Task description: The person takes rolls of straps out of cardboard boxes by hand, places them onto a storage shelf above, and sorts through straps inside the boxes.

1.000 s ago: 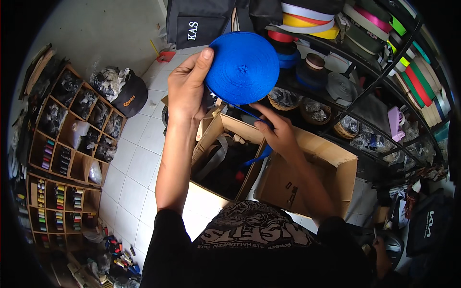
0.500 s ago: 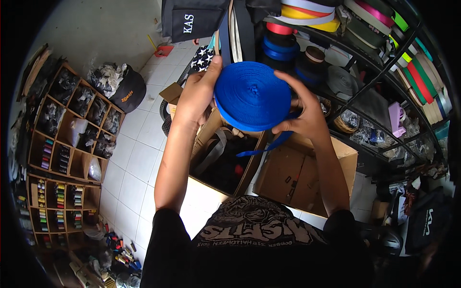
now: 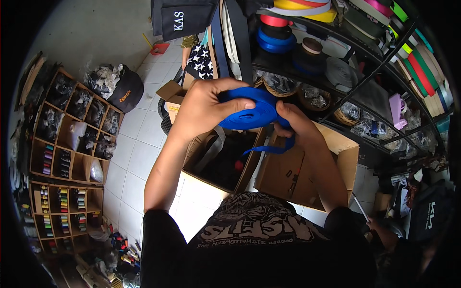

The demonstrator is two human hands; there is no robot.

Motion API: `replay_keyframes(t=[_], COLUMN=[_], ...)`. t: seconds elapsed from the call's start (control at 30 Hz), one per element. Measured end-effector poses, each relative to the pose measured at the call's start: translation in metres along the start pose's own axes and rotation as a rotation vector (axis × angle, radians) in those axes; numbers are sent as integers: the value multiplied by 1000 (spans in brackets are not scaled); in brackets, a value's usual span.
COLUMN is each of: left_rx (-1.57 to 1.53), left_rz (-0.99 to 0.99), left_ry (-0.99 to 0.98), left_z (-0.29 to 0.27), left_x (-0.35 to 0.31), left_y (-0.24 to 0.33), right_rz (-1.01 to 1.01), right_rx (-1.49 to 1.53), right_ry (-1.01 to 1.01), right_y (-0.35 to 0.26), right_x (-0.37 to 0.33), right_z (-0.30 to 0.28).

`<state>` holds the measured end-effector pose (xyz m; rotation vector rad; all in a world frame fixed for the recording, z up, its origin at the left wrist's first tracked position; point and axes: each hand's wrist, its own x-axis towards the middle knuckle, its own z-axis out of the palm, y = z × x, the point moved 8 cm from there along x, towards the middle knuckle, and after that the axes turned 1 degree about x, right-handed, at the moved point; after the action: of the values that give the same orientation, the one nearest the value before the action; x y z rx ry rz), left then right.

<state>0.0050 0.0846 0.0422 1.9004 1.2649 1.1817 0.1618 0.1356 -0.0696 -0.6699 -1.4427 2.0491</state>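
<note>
A coiled roll of blue webbing (image 3: 252,113) is held up between my two hands, tilted so that its flat face and part of its edge show. My left hand (image 3: 204,103) grips its left side, thumb laid across the coil's face and fingers behind. At the right edge, my right hand (image 3: 295,120) pinches the roll, with the thumb near its rim. A loose end of the webbing (image 3: 271,150) dangles below my right hand. Beneath the roll stand an open cardboard box (image 3: 211,185) with dark material inside and, to its right, a second cardboard box (image 3: 288,185).
Black shelves (image 3: 365,86) at the right carry rolls of coloured webbing. On the left, a wooden compartment rack (image 3: 72,180) holds thread spools and plastic bags. A black bag (image 3: 127,89) stands by the wall. Parts of other people show at the top and at the lower right.
The blue roll has tipped from facing up to a slant. My left hand has shifted over it, its thumb now on the coil face. A person's arm has appeared at the lower right.
</note>
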Motion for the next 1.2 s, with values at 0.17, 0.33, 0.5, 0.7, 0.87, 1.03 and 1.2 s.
replay_keyframes(t=[0.17, 0.33, 0.5, 0.7, 0.87, 1.03, 1.2], left_rx=[-100, -160, -549, -896, -919, -473, -400], left_rz=[-17, -51, -98, -49, -117, -113, -195], left_ry=[-5, 136, 396, 542, 504, 229, 226], left_z=[-5, -17, -22, 15, 28, 18, 26], left_x=[-6, -4, -1, 16, 18, 22, 17], left_y=[-10, -16, -32, -35, -44, -21, -35], right_rz=[112, -390, -528, -841, -855, -697, -598], right_rx=[-278, -365, -457, -512, -556, -702, -661], right_ry=[-116, 266, 380, 545, 598, 281, 197], right_y=[-6, -43, -41, -59, -72, -82, -79], right_x=[-10, -20, -28, -23, -31, -24, -14], right_z=[-2, 1, -4, 14, -1, -1, 1])
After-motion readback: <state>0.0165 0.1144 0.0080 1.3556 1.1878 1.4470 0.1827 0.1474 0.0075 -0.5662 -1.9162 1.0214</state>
